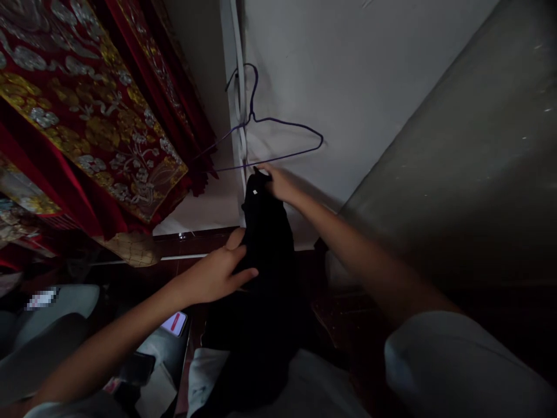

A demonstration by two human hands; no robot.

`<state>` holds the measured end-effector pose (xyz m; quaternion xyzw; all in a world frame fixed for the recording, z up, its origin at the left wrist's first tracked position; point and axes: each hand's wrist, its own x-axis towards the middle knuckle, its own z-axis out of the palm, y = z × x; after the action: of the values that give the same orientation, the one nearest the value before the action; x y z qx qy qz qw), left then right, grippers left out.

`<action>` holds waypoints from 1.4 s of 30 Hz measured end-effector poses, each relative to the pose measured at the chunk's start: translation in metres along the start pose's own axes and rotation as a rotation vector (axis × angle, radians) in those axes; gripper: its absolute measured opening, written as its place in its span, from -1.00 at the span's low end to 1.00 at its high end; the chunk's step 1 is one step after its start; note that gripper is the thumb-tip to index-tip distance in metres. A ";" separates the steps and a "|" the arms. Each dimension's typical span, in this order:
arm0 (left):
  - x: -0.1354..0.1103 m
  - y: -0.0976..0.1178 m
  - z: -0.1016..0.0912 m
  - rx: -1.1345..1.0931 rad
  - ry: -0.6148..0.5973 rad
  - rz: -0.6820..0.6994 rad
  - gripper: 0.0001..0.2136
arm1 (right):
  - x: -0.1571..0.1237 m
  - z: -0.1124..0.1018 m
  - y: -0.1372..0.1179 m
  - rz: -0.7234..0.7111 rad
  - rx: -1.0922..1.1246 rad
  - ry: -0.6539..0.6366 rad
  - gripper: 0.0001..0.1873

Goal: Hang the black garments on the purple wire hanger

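Observation:
A black garment (pixel 270 232) with a small white mark near its top hangs down in front of me; its exact kind is too dark to make out. Pinched at the top edge, the cloth is in my right hand (pixel 278 183), just under the lower bar of a dark purple wire hanger (pixel 287 122). My left hand (pixel 220 270) is lower, closed on the left side of the cloth, with its thumb across the front and some fingers hidden behind. The hanger hangs against the wall by its hook at a pale vertical strip (pixel 238 46).
Red cloth with gold and silver decoration (pixel 100 116) hangs at the upper left. Below it are a grey chair (pixel 73 296), a lit phone (pixel 175 323) and a dark object (pixel 137 368). A pale wall (pixel 348 64) stands behind, with a grey-green panel (pixel 461 157) on the right.

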<state>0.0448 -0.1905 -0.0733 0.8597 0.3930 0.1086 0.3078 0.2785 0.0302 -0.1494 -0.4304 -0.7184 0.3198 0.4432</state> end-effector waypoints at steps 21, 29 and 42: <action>0.027 -0.071 -0.045 0.504 -0.093 -0.218 -0.60 | -0.066 -0.086 -0.055 -0.184 -0.258 0.475 -0.65; 0.027 -0.056 -0.094 0.731 0.289 0.031 -0.84 | -0.078 -0.094 -0.072 -0.229 -0.272 0.471 -0.64; 0.131 -0.050 -0.116 0.230 0.644 0.260 -0.76 | -0.098 -0.036 -0.072 -0.198 0.016 0.169 -0.77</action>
<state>0.0515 -0.0167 -0.0198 0.8532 0.3670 0.3668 0.0533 0.3104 -0.0862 -0.1099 -0.3793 -0.7148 0.2427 0.5351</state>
